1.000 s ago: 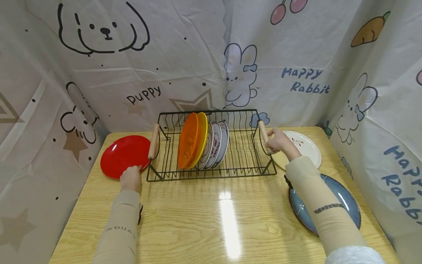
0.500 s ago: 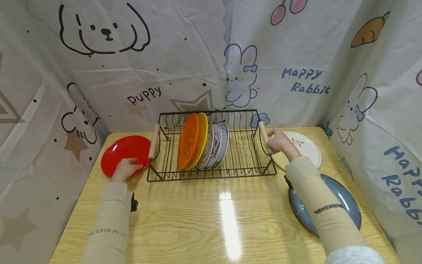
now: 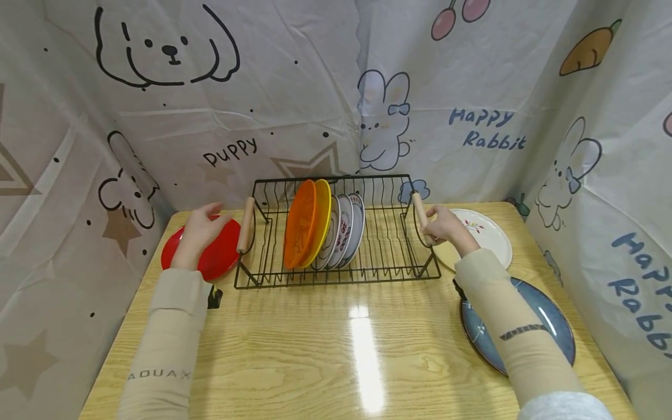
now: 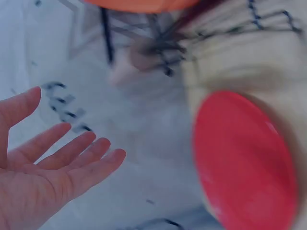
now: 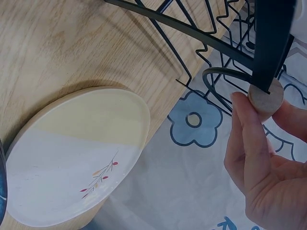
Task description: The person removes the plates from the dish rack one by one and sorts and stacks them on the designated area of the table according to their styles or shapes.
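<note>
In the head view my left hand (image 3: 202, 233) hovers over the red plate (image 3: 226, 251), covering part of it. The left wrist view has this hand with fingers extended, thumb apart and nothing in the palm. My right hand (image 3: 445, 224) pinches the wooden handle (image 5: 266, 98) at the right end of a black wire dish rack (image 3: 336, 283). Standing on edge in the rack are an orange plate (image 3: 299, 227), a yellow plate (image 3: 324, 201) and several patterned white plates (image 3: 345, 233). The rack's left wooden handle (image 3: 245, 224) is close to the red plate.
A white and cream oval plate (image 3: 493, 233) lies right of the rack, partly behind the right hand. The blue plate (image 3: 551, 315) sits nearer the front, partly under the right forearm. Printed fabric (image 3: 315, 116) walls off the back and sides of the wooden table (image 3: 294, 350).
My left hand has moved from the red plate's near right edge, leftward and then up and away over the plate, its fingers spreading. The right hand, rack and plates stay in place.
</note>
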Demonstrator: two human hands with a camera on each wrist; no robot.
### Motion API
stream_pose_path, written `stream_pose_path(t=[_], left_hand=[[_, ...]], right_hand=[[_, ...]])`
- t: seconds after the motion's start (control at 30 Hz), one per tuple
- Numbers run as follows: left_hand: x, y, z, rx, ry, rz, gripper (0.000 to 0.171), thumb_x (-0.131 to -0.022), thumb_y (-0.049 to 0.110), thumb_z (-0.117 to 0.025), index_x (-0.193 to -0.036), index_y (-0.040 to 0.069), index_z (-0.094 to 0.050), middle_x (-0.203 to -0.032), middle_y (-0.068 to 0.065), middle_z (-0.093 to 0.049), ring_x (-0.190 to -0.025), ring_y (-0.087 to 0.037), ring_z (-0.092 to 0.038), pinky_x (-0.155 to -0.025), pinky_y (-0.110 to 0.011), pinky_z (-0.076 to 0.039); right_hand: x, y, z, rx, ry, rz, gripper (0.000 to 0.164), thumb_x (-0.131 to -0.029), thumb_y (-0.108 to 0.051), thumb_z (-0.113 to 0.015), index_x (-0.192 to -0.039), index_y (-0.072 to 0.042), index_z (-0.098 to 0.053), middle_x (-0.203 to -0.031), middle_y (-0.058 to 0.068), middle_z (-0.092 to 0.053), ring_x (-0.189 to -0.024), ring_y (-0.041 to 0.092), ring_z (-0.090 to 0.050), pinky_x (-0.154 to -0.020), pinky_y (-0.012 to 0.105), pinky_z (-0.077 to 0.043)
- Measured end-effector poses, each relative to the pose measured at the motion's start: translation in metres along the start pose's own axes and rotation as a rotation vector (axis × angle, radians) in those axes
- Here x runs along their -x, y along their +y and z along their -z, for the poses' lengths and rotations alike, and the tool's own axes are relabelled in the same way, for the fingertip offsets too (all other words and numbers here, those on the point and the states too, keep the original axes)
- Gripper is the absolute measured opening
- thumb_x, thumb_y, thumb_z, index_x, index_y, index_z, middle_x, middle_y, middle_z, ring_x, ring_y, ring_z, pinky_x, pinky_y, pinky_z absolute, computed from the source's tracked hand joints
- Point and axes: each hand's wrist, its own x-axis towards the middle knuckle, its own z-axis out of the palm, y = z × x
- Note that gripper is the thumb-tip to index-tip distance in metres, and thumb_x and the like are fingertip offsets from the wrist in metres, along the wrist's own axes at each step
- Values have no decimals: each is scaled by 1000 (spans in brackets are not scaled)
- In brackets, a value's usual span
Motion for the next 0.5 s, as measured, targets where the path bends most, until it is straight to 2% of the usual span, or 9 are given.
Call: stream_pose_path(t=[0.1,0.23,0.4,0.5], left_hand=[[2,21,-3,33,-14,-65,62,-94,34,-46,-140,-3,-28,-140,-26,-32,-125,-42,-32,-100,-51,-30],[5,45,-10,75,-47,-109,64,-92,37,-49,-140,-1,-29,-141,-23,-33,-125,-39,-35,-101,-50,-30],[6,66,-24,79,-61,-136,63,-89,36,-56,-139,3,-35,-140,-18,-37,-123,-35,-40,-98,-47,-36],[5,74,-35,70,-60,-169,61,-88,32,-59,-136,1,-39,-138,-19,-40,-119,-35,-44,-95,-45,-40]], right_hand=[[0,0,0,0,3,4,45,-84,-3,-55,-123,8,-35,-104,29,-48,-73,25,-59,-61,33,-54],[0,0,1,-6,-1,6,45,-84,-3,-55,-124,8,-34,-105,29,-47,-73,25,-59,-62,33,-54],[0,1,1,-11,-6,1,46,-85,-3,-55,-124,8,-34,-106,29,-46,-72,24,-60,-62,34,-54],[-1,1,0,-12,-5,-1,46,-84,-3,-55,-124,8,-34,-105,29,-47,-71,24,-60,-62,34,-54]])
